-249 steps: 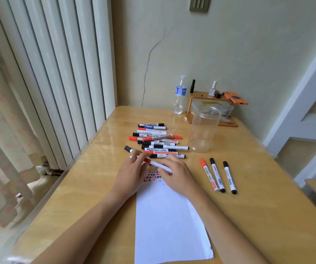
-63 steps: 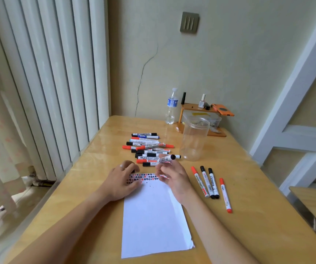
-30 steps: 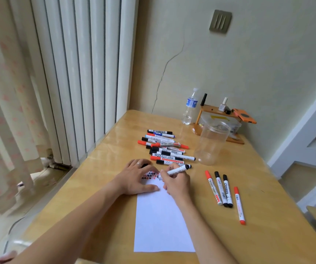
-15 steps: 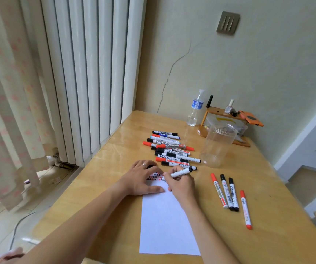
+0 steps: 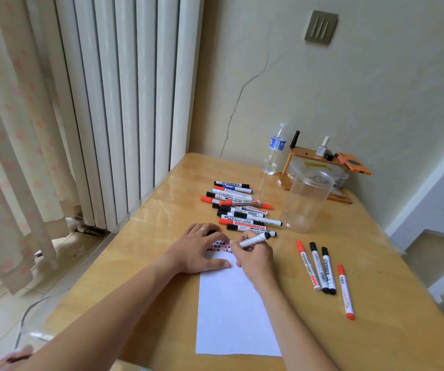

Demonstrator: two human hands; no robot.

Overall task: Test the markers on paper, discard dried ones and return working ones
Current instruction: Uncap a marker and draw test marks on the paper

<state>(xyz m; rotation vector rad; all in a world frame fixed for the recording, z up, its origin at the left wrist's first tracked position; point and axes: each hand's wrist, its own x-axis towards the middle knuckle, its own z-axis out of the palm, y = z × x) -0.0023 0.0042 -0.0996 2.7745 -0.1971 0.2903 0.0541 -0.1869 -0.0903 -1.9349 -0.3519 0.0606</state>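
**Hands on the sheet, one marker mid-test**

Both our hands sit at the far end of the paper (image 5: 235, 311), which lies near the tabletop's (image 5: 392, 328) near edge. Our left hand (image 5: 199, 250) lies flat, fingers straight, pressing the sheet down beside the cluster of red and black test marks (image 5: 217, 246). Our right hand (image 5: 255, 257) is curled round a black-capped marker (image 5: 253, 241), its tip end pointed at those marks; we cannot tell whether the nib actually touches the paper.

Beyond our hands, toward the far edge, lies the untested pile of markers (image 5: 239, 208). The empty clear jar (image 5: 308, 200) stands just right of that pile. Four markers (image 5: 322, 269) lie apart toward the right edge, well clear of the sheet; which verdict that group stands for we cannot say.

What we think could go wrong:

- The fresh stroke may land on older marks, so a faint, dried line could pass as a good one.
- If our left hand lifts, the sheet may slide under the nib and blur the result.
- Our right wrist rests over the sheet; wet ink could smear.
- Reaching back for the next marker, we might brush the pile and roll one toward the jar, or mix tested with untested.
- The cap is not visible; left off, a working marker may dry.
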